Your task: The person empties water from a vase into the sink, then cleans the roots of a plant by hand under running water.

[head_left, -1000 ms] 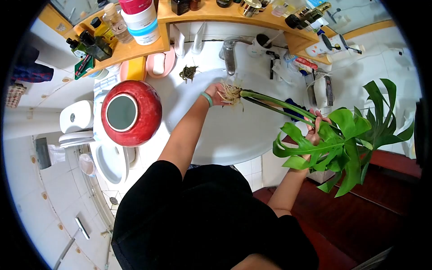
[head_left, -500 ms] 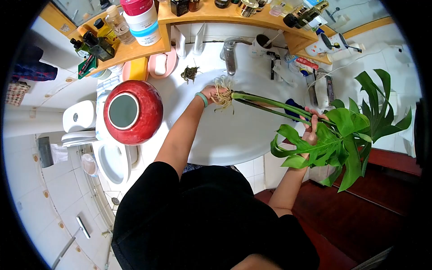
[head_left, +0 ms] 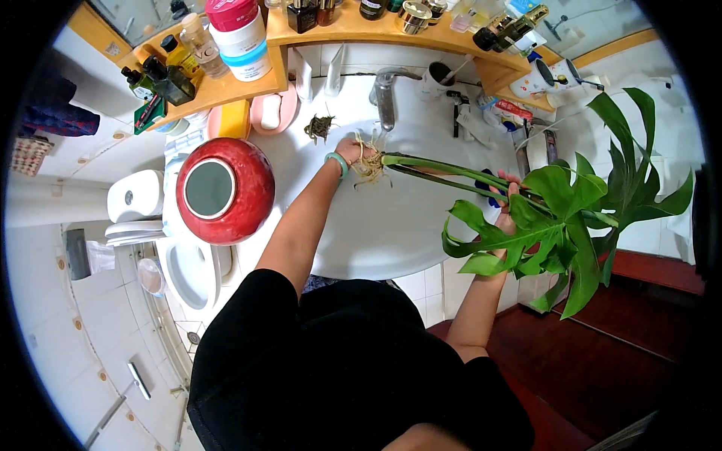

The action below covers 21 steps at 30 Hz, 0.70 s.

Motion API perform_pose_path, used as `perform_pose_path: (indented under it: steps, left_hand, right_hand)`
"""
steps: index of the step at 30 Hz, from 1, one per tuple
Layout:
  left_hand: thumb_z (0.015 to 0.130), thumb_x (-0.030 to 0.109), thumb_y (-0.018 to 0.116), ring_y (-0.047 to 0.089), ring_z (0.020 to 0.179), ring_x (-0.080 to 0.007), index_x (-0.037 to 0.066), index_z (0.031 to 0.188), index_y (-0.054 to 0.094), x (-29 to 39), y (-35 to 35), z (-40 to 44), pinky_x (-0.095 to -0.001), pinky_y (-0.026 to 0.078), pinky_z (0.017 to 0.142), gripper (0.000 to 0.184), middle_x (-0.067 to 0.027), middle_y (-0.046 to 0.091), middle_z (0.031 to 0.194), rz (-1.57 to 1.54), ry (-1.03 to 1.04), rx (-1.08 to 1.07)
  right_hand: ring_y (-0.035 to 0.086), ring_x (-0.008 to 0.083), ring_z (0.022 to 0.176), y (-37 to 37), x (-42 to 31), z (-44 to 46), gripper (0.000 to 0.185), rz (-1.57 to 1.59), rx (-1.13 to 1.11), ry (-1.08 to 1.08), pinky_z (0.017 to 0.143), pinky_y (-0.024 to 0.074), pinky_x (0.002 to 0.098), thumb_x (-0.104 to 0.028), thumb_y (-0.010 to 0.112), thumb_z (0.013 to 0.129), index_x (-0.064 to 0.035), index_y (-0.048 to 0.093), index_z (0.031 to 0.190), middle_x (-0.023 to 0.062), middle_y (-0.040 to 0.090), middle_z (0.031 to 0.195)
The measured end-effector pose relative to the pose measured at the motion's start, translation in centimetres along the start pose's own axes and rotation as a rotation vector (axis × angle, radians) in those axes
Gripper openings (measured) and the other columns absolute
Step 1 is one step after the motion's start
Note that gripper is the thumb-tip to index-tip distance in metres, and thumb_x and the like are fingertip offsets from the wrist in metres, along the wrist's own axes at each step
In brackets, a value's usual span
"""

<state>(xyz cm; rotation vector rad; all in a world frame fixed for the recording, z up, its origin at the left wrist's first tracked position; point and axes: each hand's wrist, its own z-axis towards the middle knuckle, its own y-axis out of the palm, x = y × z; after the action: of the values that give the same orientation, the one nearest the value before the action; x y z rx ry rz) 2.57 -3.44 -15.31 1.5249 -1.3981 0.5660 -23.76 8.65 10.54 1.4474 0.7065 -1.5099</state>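
A monstera plant (head_left: pixel 560 239) with large split green leaves is held sideways across the white sink (head_left: pixel 398 240). My right hand (head_left: pixel 508 201) grips its stems (head_left: pixel 451 171) just below the leaves, which partly cover that hand. At the other end, my left hand (head_left: pixel 350 152) closes around the pale, stringy roots (head_left: pixel 370 167) over the basin; some fingers are hidden by them. The chrome faucet (head_left: pixel 386 105) stands just behind the roots. A small dark clump of plant matter (head_left: pixel 320 128) lies on the sink's back-left rim.
A red round pot (head_left: pixel 252 180) sits upside down left of the basin. Behind it are a soap dish (head_left: pixel 284 105) and an orange sponge (head_left: pixel 229 120). A wooden shelf (head_left: pixel 361 34) full of bottles and jars overhangs the back. A toilet (head_left: pixel 192 270) is at left.
The monstera and my right hand have shifted slightly left, and its leaves have turned a little. My left hand stays at the roots with only a small movement.
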Motion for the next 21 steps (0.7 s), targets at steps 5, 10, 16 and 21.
perform_pose_path:
  steps: [5, 10, 16, 21]
  left_hand:
    - [0.067, 0.015, 0.072, 0.06, 0.065, -0.0134, -0.003, 0.078, 0.067, 0.5, -0.3, 1.2, -0.0264, 0.047, 0.059, 0.022, -0.008, 0.065, 0.073, 0.41, 0.055, 0.059]
    - [0.068, 0.012, 0.069, 0.06, 0.064, -0.0147, -0.002, 0.083, 0.065, 0.1, -0.8, 1.8, -0.027, 0.049, 0.056, 0.021, -0.0082, 0.065, 0.074, 0.104, -0.022, -0.018]
    - [0.08, 0.016, 0.061, 0.061, 0.066, -0.0181, -0.003, 0.09, 0.06, -1.1, -1.2, 2.0, -0.0277, 0.051, 0.061, 0.022, -0.0093, 0.063, 0.078, -0.469, -0.018, 0.017]
    - [0.087, 0.02, 0.05, 0.058, 0.066, -0.0156, 0.003, 0.098, 0.059, -1.7, -1.3, 1.2, -0.027, 0.05, 0.061, 0.022, -0.006, 0.062, 0.078, -0.481, -0.052, 0.239]
  right_hand:
    - [0.059, 0.0277, 0.093, 0.1, -0.4, 0.0, 0.017, -0.074, -0.011, -0.041, 0.071, 0.056, 0.0373, -0.008, 0.055, 0.085, 0.0004, 0.05, 0.098, 0.0153, 0.058, 0.095]
    - [0.059, 0.0289, 0.093, -0.2, -0.3, 0.3, 0.017, -0.081, 0.002, -0.07, 0.07, 0.0562, 0.037, -0.009, 0.055, 0.085, -0.002, 0.047, 0.098, 0.0146, 0.058, 0.094]
    - [0.059, 0.0288, 0.093, -0.8, 0.0, 1.0, 0.017, -0.072, 0.008, -0.081, 0.067, 0.057, 0.0344, -0.008, 0.056, 0.085, -0.0047, 0.046, 0.099, 0.0133, 0.057, 0.094]
    - [0.06, 0.0291, 0.093, -1.3, 0.6, 1.1, 0.018, 0.052, 0.052, -0.11, 0.067, 0.0573, 0.0335, -0.008, 0.056, 0.085, -0.0051, 0.045, 0.099, 0.0131, 0.057, 0.095]
